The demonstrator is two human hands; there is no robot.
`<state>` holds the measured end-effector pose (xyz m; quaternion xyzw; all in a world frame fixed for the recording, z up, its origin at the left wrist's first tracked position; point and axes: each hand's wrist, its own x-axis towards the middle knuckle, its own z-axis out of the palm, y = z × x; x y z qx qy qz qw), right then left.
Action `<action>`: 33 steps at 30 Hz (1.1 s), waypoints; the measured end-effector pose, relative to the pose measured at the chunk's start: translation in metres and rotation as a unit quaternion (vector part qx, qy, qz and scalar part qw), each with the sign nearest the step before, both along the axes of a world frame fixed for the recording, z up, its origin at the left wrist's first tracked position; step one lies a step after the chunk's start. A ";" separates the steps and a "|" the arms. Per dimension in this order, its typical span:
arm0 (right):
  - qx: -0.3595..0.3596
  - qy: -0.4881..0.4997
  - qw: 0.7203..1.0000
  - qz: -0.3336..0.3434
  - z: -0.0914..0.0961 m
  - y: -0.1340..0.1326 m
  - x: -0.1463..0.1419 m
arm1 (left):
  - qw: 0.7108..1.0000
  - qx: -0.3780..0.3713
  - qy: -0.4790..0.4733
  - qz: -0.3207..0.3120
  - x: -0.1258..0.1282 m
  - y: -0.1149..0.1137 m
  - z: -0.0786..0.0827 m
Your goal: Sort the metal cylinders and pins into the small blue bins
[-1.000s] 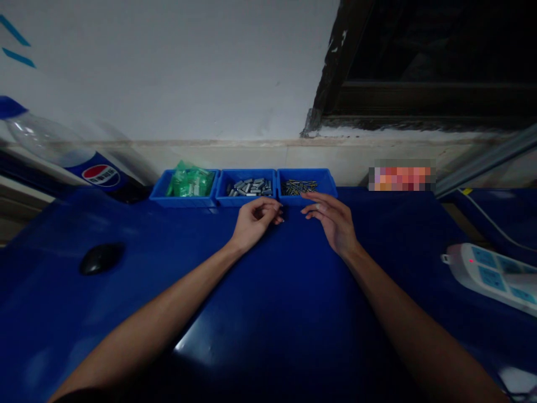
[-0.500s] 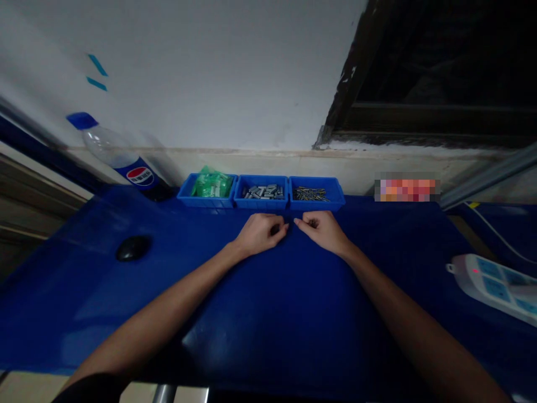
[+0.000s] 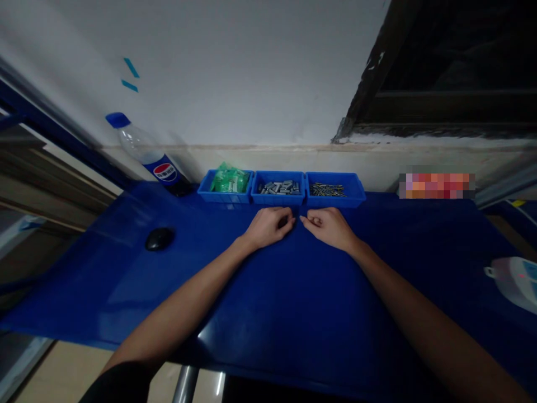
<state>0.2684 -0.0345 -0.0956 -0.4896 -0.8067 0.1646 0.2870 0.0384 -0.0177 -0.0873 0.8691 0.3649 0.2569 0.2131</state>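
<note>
My left hand (image 3: 269,225) rests on the blue table (image 3: 268,313) with its fingers curled shut round something too small to make out. My right hand (image 3: 328,226) lies a little to its right, fingertips pinched together and pointing at the left hand. Just beyond both hands stand three blue bins in a row. The left bin (image 3: 208,193) holds green packets, the middle bin (image 3: 277,196) holds short grey metal pieces, and the right bin (image 3: 354,193) holds thin dark screws or pins.
A soda bottle (image 3: 151,158) with a blue cap leans against the wall at the back left. A black mouse (image 3: 159,239) sits on the table's left side. A white power strip (image 3: 515,280) lies at the right edge. The table's near edge shows at the bottom left.
My right hand has drawn back from the right bin and closed into a pinch next to the left hand. The view has swung left, so everything sits further right in the picture.
</note>
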 end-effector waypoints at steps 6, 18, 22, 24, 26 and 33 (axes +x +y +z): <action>0.012 -0.020 1.000 0.004 -0.001 -0.002 0.000 | 1.000 -0.002 0.011 0.010 -0.001 0.000 -0.001; 0.004 -0.040 0.999 -0.005 0.002 -0.003 0.000 | 1.000 -0.006 0.017 0.009 -0.001 0.000 -0.002; 0.010 -0.045 0.999 -0.006 -0.001 -0.003 0.001 | 1.000 -0.009 0.020 0.007 -0.001 0.000 -0.001; 0.013 -0.046 0.999 -0.006 -0.002 -0.003 0.001 | 1.000 -0.014 0.023 0.009 -0.001 -0.001 -0.001; 0.014 -0.048 0.999 -0.006 -0.003 -0.002 0.001 | 0.999 -0.018 0.026 0.008 -0.001 -0.001 -0.001; 0.011 -0.049 0.999 -0.011 -0.002 -0.002 0.001 | 1.000 -0.010 0.018 0.005 -0.002 0.000 -0.002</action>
